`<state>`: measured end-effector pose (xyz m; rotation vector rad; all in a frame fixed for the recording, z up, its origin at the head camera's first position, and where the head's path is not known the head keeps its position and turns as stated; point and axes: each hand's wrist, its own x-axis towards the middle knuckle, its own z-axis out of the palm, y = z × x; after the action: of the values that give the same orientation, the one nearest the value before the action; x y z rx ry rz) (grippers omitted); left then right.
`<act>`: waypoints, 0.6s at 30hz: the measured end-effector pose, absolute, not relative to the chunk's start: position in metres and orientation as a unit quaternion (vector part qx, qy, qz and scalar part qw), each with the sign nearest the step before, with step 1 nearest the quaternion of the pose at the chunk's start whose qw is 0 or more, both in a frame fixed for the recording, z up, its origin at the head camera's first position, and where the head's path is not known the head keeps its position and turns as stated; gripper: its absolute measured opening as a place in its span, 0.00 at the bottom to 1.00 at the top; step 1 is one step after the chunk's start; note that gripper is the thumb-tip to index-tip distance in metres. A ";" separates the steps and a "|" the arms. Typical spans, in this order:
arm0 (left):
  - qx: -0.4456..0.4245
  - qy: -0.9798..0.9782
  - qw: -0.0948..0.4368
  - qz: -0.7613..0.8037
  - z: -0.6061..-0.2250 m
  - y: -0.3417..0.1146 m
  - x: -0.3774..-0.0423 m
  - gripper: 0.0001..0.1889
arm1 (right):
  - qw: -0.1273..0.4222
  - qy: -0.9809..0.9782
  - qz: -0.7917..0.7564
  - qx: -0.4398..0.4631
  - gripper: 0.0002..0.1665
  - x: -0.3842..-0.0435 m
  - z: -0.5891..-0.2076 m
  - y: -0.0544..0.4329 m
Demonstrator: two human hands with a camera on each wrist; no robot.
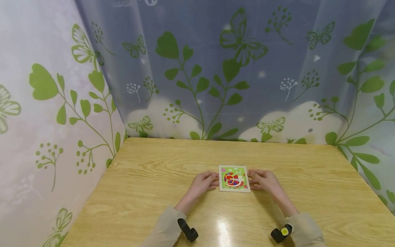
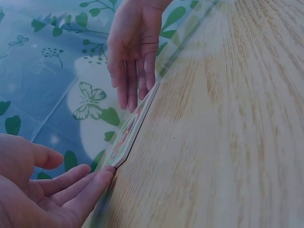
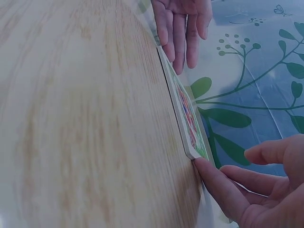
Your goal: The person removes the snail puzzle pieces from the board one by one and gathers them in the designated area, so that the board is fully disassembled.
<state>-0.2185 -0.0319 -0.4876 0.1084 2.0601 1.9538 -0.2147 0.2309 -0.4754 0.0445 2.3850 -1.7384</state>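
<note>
A small square picture puzzle lies flat on the wooden table, its light frame round a green scene with a red and blue snail. At its left edge is my left hand, fingers fairly straight and fingertips right at the frame. My right hand mirrors it at the right edge. The left wrist view has the left hand near the puzzle's near corner, thumb raised away from it. In the right wrist view, the right hand has fingertips against the frame's corner, thumb likewise lifted.
The light wooden table reaches back to a grey-blue curtain printed with green leaves and butterflies. A paler patterned curtain hangs at the left. Black cameras are strapped to both wrists over beige sleeves.
</note>
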 end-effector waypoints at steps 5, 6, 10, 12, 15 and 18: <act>0.046 0.718 0.148 0.678 -0.487 -0.035 -0.217 0.19 | 0.097 0.804 -0.586 0.011 0.26 -0.213 -0.475 0.229; 0.047 0.717 0.148 0.679 -0.487 -0.035 -0.217 0.20 | 0.098 0.805 -0.584 0.011 0.26 -0.212 -0.475 0.229; 0.042 0.714 0.155 0.682 -0.488 -0.037 -0.217 0.19 | 0.101 0.806 -0.583 0.012 0.27 -0.212 -0.475 0.228; 0.041 0.714 0.156 0.681 -0.488 -0.038 -0.217 0.19 | 0.103 0.806 -0.582 0.011 0.27 -0.212 -0.475 0.227; 0.040 0.714 0.158 0.680 -0.487 -0.040 -0.216 0.19 | 0.104 0.807 -0.581 0.014 0.27 -0.210 -0.475 0.225; 0.041 0.714 0.159 0.680 -0.486 -0.042 -0.214 0.20 | 0.106 0.806 -0.582 0.017 0.27 -0.208 -0.476 0.223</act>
<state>-0.2143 -0.0419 -0.4864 0.1174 2.0422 1.9451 -0.2079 0.2229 -0.4755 0.0495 2.3733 -1.7147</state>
